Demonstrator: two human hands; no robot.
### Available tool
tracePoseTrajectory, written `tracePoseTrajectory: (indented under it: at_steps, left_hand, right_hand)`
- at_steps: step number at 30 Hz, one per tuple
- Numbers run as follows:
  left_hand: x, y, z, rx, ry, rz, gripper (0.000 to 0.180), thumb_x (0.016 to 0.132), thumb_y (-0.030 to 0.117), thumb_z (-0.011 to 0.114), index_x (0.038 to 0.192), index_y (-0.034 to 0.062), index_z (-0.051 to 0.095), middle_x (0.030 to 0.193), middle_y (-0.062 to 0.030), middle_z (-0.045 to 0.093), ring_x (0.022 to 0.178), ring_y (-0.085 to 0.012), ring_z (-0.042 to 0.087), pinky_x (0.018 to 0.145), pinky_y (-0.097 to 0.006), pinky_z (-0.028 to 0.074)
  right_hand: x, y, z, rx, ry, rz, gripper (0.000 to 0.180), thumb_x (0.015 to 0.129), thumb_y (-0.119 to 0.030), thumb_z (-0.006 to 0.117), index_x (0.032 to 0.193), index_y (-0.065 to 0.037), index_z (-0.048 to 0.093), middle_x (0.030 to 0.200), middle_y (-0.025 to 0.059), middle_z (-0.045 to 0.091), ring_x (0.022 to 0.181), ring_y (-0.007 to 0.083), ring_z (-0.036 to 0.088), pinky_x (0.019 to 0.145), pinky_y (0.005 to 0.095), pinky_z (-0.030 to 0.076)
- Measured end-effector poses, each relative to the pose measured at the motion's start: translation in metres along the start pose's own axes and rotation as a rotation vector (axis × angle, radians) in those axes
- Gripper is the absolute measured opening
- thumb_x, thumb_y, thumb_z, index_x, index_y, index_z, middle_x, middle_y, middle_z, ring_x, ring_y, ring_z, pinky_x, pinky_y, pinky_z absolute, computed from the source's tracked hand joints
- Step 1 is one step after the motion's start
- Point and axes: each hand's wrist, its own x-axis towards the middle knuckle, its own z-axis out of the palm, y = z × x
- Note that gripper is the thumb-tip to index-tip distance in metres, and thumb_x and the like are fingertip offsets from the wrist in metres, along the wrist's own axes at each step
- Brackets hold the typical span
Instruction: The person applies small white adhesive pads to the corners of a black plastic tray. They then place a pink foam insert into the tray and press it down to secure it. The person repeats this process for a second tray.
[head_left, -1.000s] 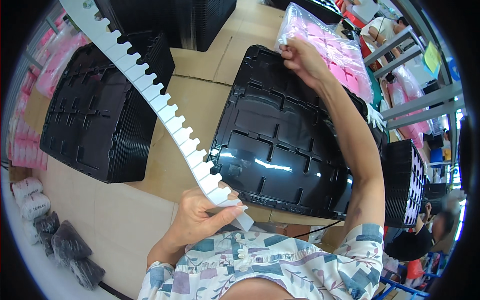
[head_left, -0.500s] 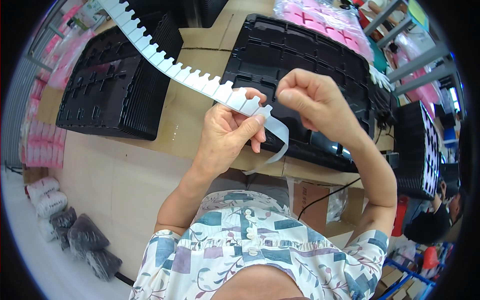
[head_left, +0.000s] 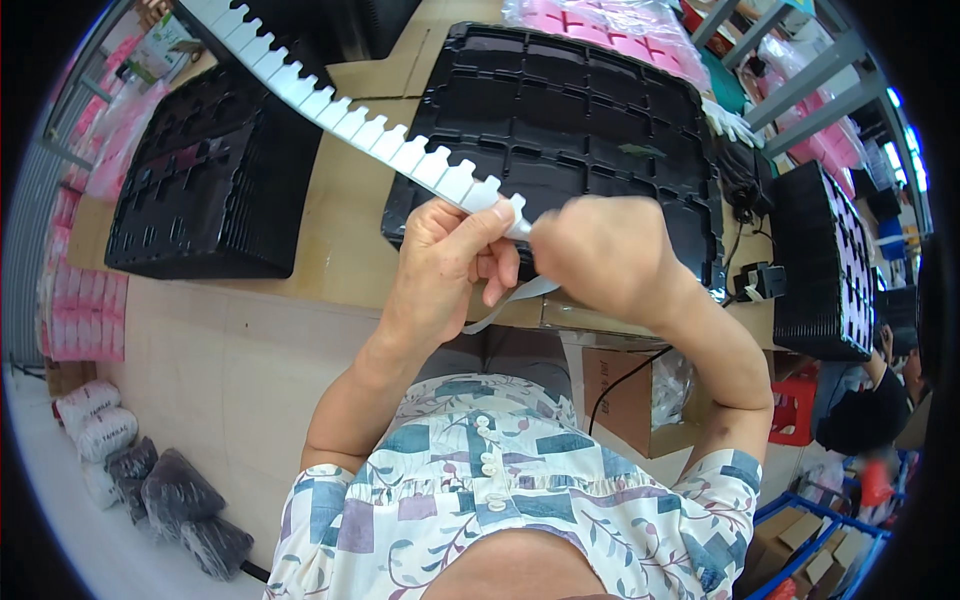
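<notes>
A long strip of white notched stickers [head_left: 345, 118] runs from the upper left down to my hands, its tabs standing along one edge. My left hand [head_left: 440, 255] pinches the strip near its lower end, thumb on top. A bare pale backing tail [head_left: 510, 298] curls down below the fingers. My right hand [head_left: 605, 250], slightly blurred, is closed and meets the end sticker [head_left: 519, 228] with its fingertips, which are partly hidden. Both hands are over the near edge of a wide black moulded plastic tray [head_left: 540, 160] on the table.
A tall stack of black trays [head_left: 205, 190] stands on the left of the cardboard-covered table [head_left: 345, 215]. At the back are pink packs in clear film [head_left: 610, 30]; a white glove [head_left: 730, 122] and black cable [head_left: 737, 215] lie right. An open carton [head_left: 640, 395] sits below.
My right hand has come down and left, from apart to the end of the strip. The strip and my left hand have shifted slightly left. The view has turned a little.
</notes>
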Motion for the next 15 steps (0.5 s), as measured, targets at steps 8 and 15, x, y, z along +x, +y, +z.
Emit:
tracePoseTrajectory:
  at_steps: [8, 15]
  left_hand:
    - [0.004, -0.021, 0.019, 0.45, 0.127, 0.38, 0.016, 0.097, 0.013, 0.06, 0.101, -0.002, 0.066, 0.075, -0.0053, 0.064, 0.055, -0.0058, 0.052, 0.047, -0.019, 0.038]
    - [0.02, -0.025, 0.018, -0.038, -0.089, 0.075, 0.022, 0.104, 0.019, 0.048, 0.111, 0.0009, 0.058, 0.091, -0.0173, 0.069, 0.065, -0.0155, 0.068, 0.041, -0.021, 0.05]
  right_hand:
    - [-0.009, 0.016, -0.014, 0.379, -0.093, 0.299, 0.014, 0.076, -0.006, 0.069, 0.071, -0.004, 0.055, 0.058, 0.001, 0.047, 0.051, 0.0081, 0.051, 0.045, 0.0247, 0.04]
    - [-0.006, 0.022, -0.016, 0.583, -0.112, 0.657, 0.01, 0.079, -0.004, 0.07, 0.076, -0.002, 0.061, 0.058, 0.0014, 0.053, 0.051, 0.0087, 0.051, 0.047, 0.0246, 0.042]
